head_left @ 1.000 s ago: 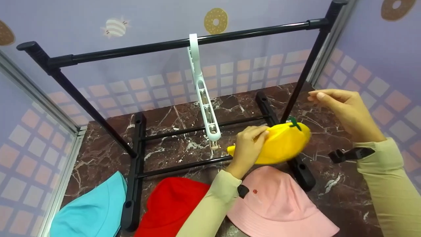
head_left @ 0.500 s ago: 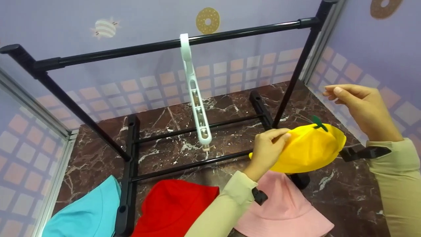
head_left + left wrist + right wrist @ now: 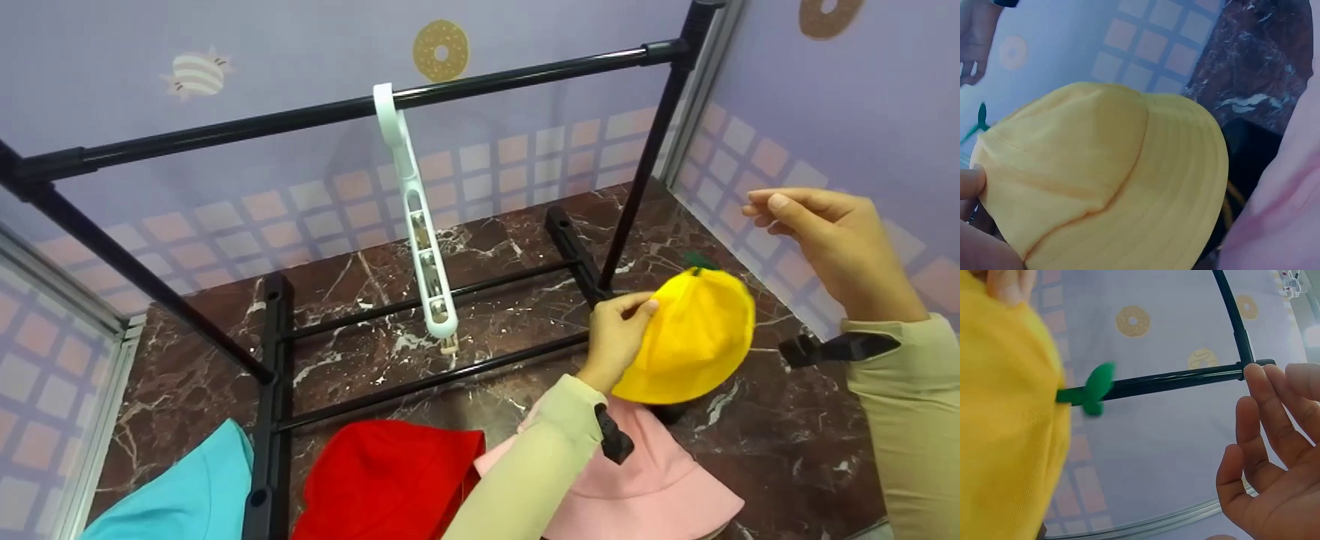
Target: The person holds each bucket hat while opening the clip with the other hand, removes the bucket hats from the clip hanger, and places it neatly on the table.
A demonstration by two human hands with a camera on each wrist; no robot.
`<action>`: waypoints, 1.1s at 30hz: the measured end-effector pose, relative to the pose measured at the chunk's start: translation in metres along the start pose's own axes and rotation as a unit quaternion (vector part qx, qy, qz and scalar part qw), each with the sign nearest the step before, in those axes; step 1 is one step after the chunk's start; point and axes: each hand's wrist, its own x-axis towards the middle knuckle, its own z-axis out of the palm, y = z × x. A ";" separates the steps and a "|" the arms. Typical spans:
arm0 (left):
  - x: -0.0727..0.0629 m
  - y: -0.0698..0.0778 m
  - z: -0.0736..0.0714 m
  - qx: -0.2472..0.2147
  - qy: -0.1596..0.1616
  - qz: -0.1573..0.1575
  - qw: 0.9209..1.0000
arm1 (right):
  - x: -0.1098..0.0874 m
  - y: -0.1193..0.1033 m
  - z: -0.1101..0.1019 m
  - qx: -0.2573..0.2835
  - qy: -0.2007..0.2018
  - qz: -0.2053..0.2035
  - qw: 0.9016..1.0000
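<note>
My left hand [image 3: 616,337] pinches a yellow bucket hat [image 3: 694,341] by its crown, between thumb and fingers. The hat is held up over the pink hat, to the right of the rack. In the left wrist view its stitched brim [image 3: 1185,163] spreads away from the thumb. A green sprout [image 3: 1099,385] sticks out of the crown's top in the right wrist view. Raised at the right, my right hand [image 3: 844,240] is apart from the hat, fingers loosely bent and holding nothing. A pale folded hanger [image 3: 409,165] hangs by its hook from the rack's bar.
The black rack [image 3: 517,81] stands on a dark marbled tabletop [image 3: 337,292]. Along the front lie a turquoise hat [image 3: 187,480], a red hat [image 3: 390,472] and a pink hat [image 3: 645,480]. Patterned walls [image 3: 300,45] enclose the back and sides.
My left hand has carried the yellow hat rightward, away from the hanger, and the hat has turned. My right hand has drifted right. The head view has swung right.
</note>
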 end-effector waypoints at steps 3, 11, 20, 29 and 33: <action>0.002 -0.013 0.004 -0.051 0.021 -0.054 0.997 | 0.002 0.005 0.004 0.011 -0.011 -0.006 1.000; -0.006 -0.035 0.004 0.037 0.013 -0.096 0.995 | 0.001 0.012 0.008 -0.060 -0.021 0.025 0.998; -0.013 -0.052 0.007 0.073 -0.030 -0.097 0.992 | 0.001 0.021 0.008 -0.083 -0.031 0.040 0.995; -0.023 -0.052 0.028 0.027 -0.053 -0.116 0.991 | 0.000 0.029 0.003 -0.076 -0.023 0.050 0.996; -0.026 -0.054 0.032 0.031 -0.056 -0.132 0.989 | 0.001 0.030 0.004 -0.081 -0.022 0.054 0.995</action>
